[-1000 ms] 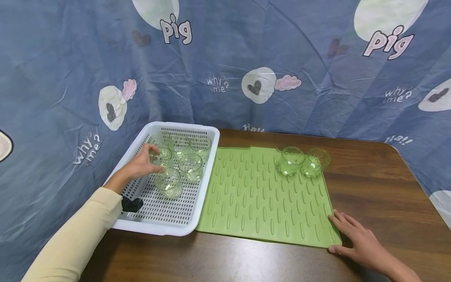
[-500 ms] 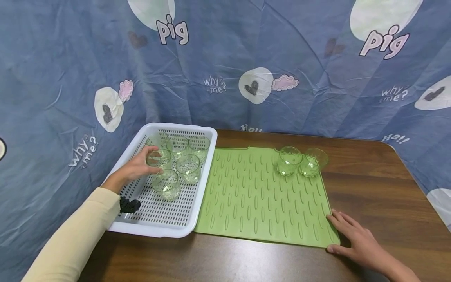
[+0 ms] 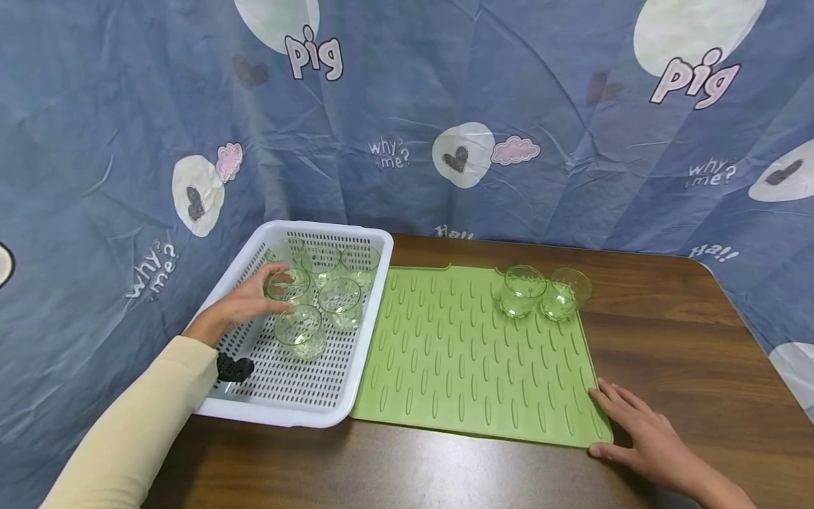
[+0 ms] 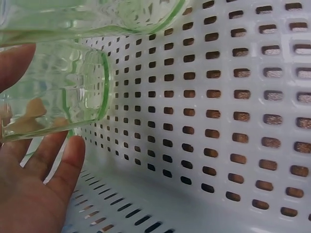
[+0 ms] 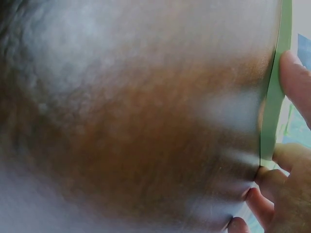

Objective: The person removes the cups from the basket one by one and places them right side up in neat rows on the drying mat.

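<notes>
In the head view my left hand (image 3: 251,295) reaches into the white perforated basket (image 3: 372,304), its thumb and fingers curved round a clear green drinking glass (image 3: 297,281). The left wrist view shows that glass (image 4: 85,90) between the thumb and fingers, with fingertips visible through its wall. Other green glasses stand close about it, among them one nearer the front (image 3: 302,332) and one to its right (image 3: 341,300). My right hand (image 3: 645,435) rests at the near right corner of the green ridged mat (image 3: 470,360), thumb and fingers touching its edge.
Two more green glasses, a left one (image 3: 523,291) and a right one (image 3: 564,295), stand near the mat's far right corner. The brown wooden table (image 3: 674,318) lies beneath everything. A blue printed cloth (image 3: 407,92) hangs behind. A black strapped device (image 3: 234,367) sits at my left wrist.
The left hand's fingers have settled slightly around the same glass. The right hand stays at the mat's corner, and the glasses keep their places; the head view has shifted a little.
</notes>
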{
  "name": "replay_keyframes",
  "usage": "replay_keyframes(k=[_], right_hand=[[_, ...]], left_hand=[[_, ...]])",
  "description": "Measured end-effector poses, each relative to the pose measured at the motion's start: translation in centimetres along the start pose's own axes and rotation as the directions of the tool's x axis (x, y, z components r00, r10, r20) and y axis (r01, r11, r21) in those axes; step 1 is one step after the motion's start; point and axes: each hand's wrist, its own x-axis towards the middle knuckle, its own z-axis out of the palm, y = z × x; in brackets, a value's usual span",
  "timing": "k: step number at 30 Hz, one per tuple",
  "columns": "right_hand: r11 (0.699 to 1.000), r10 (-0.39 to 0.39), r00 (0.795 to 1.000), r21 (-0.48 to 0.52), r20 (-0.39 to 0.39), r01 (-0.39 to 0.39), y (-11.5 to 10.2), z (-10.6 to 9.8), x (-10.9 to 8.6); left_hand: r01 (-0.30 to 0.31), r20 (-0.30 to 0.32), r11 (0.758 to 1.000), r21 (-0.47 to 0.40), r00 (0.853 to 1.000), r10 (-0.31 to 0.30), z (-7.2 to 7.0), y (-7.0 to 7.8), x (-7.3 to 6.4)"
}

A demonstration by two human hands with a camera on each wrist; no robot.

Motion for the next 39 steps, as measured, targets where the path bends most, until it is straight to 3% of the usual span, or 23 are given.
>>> replay_keyframes(k=[8, 23, 39], right_hand=[[1.0, 0.025, 0.999, 0.004, 0.025, -0.025, 0.08, 0.15, -0.06], [1.0, -0.005, 1.0, 0.006, -0.016, 0.005, 0.2, 0.28, 0.19], [1.0, 0.011, 1.0, 0.008, -0.004, -0.011, 0.27, 0.41, -0.06]], left_hand=[[0.01, 0.011, 1.0, 0.001, 1.0, -0.01, -0.21, 0.06, -0.01], [0.016, 0.021, 1.0, -0.018, 1.0, -0.016, -0.39, -0.01, 0.29], [0.01, 0.03, 0.999, 0.044, 0.999, -0.011, -0.45, 0.01, 0.27]])
